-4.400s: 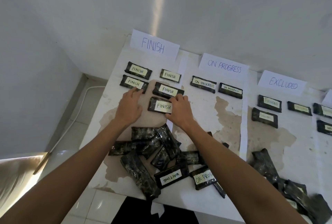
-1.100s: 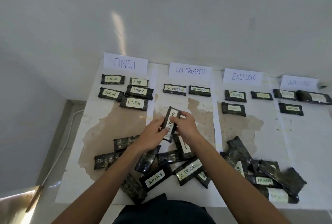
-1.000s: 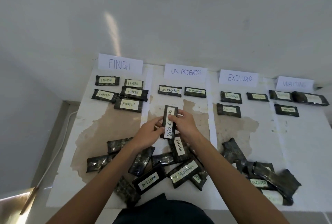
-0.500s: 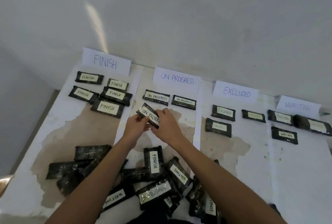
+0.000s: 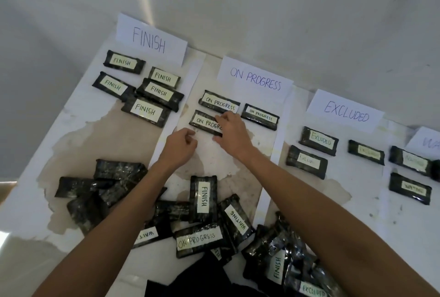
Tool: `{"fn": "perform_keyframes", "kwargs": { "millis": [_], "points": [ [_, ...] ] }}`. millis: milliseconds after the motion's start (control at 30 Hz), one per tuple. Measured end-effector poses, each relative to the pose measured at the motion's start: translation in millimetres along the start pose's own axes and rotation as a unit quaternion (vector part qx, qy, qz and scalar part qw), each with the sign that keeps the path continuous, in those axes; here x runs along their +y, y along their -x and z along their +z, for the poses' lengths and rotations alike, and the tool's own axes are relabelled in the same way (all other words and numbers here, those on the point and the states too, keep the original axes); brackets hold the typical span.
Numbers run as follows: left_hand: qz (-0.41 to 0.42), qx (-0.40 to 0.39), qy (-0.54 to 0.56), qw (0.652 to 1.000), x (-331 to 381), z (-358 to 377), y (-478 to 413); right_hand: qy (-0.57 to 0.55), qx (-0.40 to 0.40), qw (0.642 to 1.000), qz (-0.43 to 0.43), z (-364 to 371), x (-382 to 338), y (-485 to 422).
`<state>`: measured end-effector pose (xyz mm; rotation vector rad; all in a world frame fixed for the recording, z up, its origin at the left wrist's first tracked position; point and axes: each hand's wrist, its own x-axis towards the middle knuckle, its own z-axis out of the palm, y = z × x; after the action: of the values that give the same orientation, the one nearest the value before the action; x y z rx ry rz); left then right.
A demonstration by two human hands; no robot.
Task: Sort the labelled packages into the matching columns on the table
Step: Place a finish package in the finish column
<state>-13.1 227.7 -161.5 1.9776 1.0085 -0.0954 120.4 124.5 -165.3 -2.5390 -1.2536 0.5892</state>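
A black package labelled ON PROGRESS [image 5: 204, 121] lies flat in the ON PROGRESS column, just below two others with the same label [image 5: 219, 104] [image 5: 260, 115]. My right hand [image 5: 232, 133] holds its right end, fingers over the far edge and thumb at the near edge. My left hand [image 5: 180, 145] hovers just off the package's lower left corner, fingers loosely curled and holding nothing. The column header sheet ON PROGRESS [image 5: 254, 77] lies against the wall.
Headers FINISH [image 5: 150, 39] and EXCLUDED [image 5: 345, 113] mark neighbouring columns, each with sorted packages. An unsorted heap [image 5: 202, 222] lies near the front edge under my forearms, including a FINISH package [image 5: 204, 197]. WAITING packages [image 5: 410, 188] lie far right.
The ON PROGRESS package was carried up from the heap, turned level and set down in its column. My left hand has let go of it; the view shifted closer.
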Motion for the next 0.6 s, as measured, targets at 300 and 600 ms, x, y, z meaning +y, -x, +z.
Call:
{"fn": "perform_keyframes", "kwargs": {
  "millis": [300,600],
  "points": [
    [0.084,-0.028,-0.069,0.994,-13.9,1.4,46.3,-0.103,-0.078,0.984,0.125,-10.7,-32.3,70.6],
    [0.115,-0.063,-0.087,0.988,-46.1,-21.6,84.5,0.038,-0.109,0.969,0.216,42.2,-102.1,145.6]
  ]
}}
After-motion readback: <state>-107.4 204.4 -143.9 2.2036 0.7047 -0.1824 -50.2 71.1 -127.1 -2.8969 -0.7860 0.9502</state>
